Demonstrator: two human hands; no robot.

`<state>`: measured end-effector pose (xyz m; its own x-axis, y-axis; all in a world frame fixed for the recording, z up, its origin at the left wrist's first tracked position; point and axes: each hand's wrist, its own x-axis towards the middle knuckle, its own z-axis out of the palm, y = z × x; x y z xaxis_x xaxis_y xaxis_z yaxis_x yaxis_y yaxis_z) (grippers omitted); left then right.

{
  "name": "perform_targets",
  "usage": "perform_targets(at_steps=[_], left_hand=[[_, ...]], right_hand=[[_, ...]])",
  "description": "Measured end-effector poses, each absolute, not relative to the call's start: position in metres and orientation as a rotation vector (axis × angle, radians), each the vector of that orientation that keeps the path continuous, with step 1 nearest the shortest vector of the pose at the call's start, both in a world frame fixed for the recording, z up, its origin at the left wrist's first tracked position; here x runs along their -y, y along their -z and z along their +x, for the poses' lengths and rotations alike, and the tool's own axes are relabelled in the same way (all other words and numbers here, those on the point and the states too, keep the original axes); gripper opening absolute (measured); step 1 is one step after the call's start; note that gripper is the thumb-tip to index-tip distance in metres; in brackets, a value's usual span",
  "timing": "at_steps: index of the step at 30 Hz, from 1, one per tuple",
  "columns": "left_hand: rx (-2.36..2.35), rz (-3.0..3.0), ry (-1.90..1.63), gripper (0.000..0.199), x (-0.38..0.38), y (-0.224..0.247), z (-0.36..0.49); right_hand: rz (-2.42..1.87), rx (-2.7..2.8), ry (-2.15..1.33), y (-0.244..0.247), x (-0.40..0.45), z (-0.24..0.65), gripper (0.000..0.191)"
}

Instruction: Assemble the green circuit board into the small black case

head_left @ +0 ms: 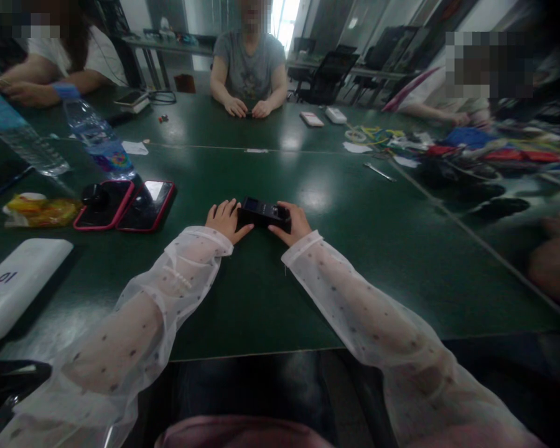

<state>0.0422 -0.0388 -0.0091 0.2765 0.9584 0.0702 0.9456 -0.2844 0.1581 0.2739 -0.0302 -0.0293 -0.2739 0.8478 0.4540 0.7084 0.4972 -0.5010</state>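
A small black rectangular device point(261, 213) with a little screen at its left end lies on the green table in front of me. My right hand point(296, 223) is closed around the device's right end, thumb on the near side and fingers behind. My left hand point(224, 221) rests palm down at the opposite end, fingers spread on the tabletop and thumb pointing along the near edge. It appears to touch the device, though the exact contact is hidden. Sheer white dotted sleeves cover both my arms.
Two pink-cased phones point(147, 205), a yellow packet point(42, 210), a white power bank point(25, 283) and water bottles point(98, 137) stand or lie at left. A wrench point(379, 172) and tangled cables point(476, 149) lie at right. A person point(249, 68) sits opposite; others sit on both sides.
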Motion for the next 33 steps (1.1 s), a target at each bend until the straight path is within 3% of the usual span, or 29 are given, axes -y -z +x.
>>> perform_targets(at_steps=[13,19,28,33], left_hand=[[-1.855,2.452,-0.256,0.073,0.039,0.012,0.043],[-1.814,2.457,-0.232,0.076,0.039,0.009,0.041],[-1.807,2.434,-0.207,0.075,0.039,0.007,0.041],[-1.817,2.446,-0.224,0.076,0.039,0.009,0.041]], right_hand=[[-1.129,1.804,-0.175,0.024,0.030,0.275,0.057],[-1.363,1.571,0.002,0.025,0.021,0.289,0.057],[-1.604,1.504,-0.109,0.042,0.011,0.302,0.052],[-1.653,1.494,-0.097,0.028,0.025,0.296,0.063]])
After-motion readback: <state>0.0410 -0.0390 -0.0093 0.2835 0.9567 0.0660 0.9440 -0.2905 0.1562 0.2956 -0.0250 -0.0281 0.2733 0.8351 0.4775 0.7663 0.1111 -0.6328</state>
